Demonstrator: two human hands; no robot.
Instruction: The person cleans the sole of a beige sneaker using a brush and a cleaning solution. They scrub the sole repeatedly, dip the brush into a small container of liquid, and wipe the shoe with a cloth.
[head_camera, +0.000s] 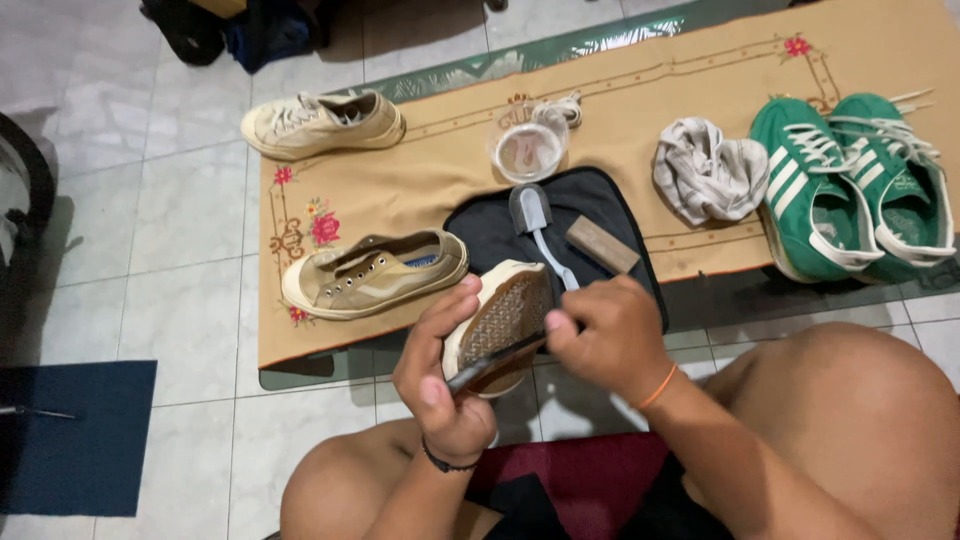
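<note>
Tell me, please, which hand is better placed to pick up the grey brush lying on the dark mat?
Probably the right hand: it sits just below the grey brush, pinching only a thin dark tool, while the left hand grips the upturned shoe.

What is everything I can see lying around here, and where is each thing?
Beige sneaker, sole up: one, held over the black mat, near edge of the cloth.
Thin dark tool: one, lying across that sole, between both hands.
Beige sneakers: two; one on the cloth's left part, one at its far left corner.
Green sneakers: a pair, white stripes, far right.
Grey rag: one, crumpled, beside the green pair.
Clear cup: one, behind the mat.
Brush: one, grey and white, on the mat.
Brown block: one, on the mat.
Black mat: one, middle.
Tan cloth: one, flower embroidery, on the tiled floor.
Left hand: grips the sneaker.
Right hand: on the tool.
</note>
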